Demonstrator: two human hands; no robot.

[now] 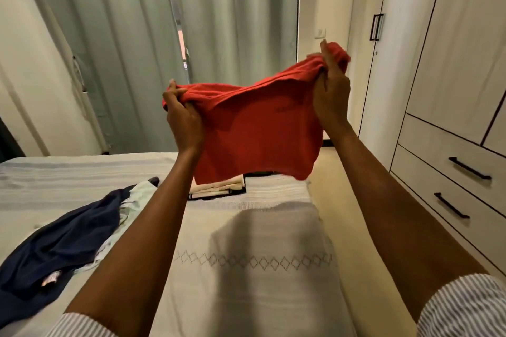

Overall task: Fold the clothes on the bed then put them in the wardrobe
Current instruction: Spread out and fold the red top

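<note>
I have the red garment (254, 128) up in the air above the bed (260, 241), well clear of the sheet. My left hand (184, 120) has its fingers curled round a bunched corner of the top edge, and my right hand (330, 90) grips the other corner, held higher, so the cloth hangs slanted and slack between them. Its lower hem dangles in front of the folded stack (219, 186) farther up the bed.

I judge this to be the shake-out and squaring step before the first fold. To do it well I want to level my two hands, work the bunched cloth out of each fist until I pinch only the true corners, then pull gently apart so the top edge runs straight. After that I would lower it flat onto the bare stretch of sheet in front of me, not onto the stack, and smooth it before folding.

The navy garment (60, 243) and a pale one (137, 197) lie crumpled to the left, not yet folded. The wardrobe (449, 63) stands to the right, doors closed.
</note>
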